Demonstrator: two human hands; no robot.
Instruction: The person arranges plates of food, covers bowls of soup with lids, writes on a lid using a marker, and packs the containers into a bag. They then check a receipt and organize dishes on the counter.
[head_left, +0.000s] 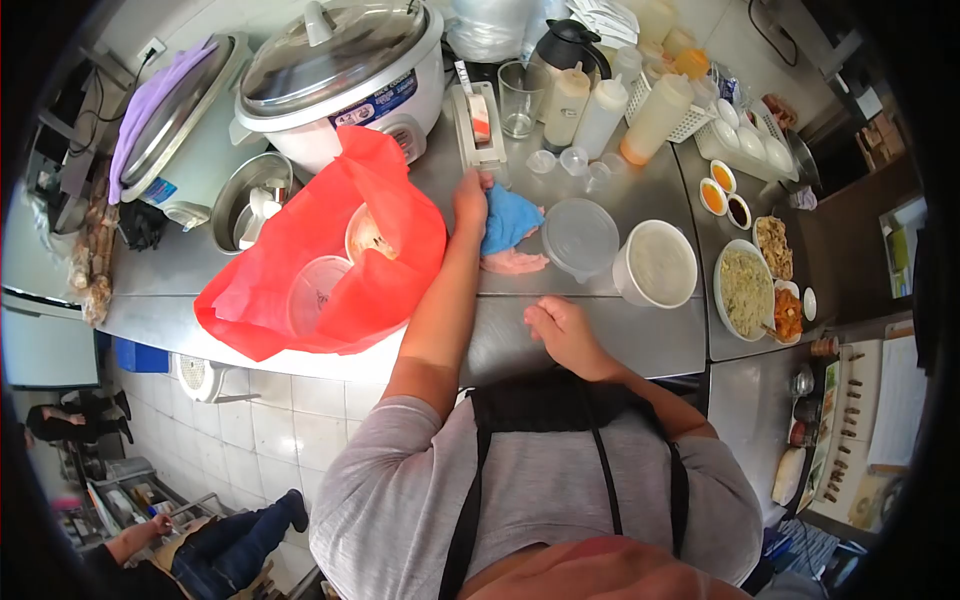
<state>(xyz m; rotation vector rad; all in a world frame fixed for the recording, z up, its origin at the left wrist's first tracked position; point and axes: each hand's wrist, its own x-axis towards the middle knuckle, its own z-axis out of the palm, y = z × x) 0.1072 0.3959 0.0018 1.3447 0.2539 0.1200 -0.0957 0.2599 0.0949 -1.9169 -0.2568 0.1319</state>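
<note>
My left hand (471, 203) reaches forward with its fingers closed at the near end of a white tape dispenser (480, 150); what the fingertips pinch, if anything, is hidden. Right beside it lie a blue cloth (509, 217) and a pink cloth (515, 262). My right hand (562, 335) is loosely curled over the table's front edge, and nothing shows in it. Beyond that hand are a round clear lid (580, 238) and a white tub (656, 264). To the left, an open red bag (400, 215) holds a clear-lidded container (318, 293) and another round container (368, 234).
A large rice cooker (370, 95) and a steel pot (230, 215) stand back left. Squeeze bottles (602, 115), a glass (521, 100) and small clear cups (573, 160) crowd the back. Food bowls (745, 290) sit right. Another person (215, 555) is lower left.
</note>
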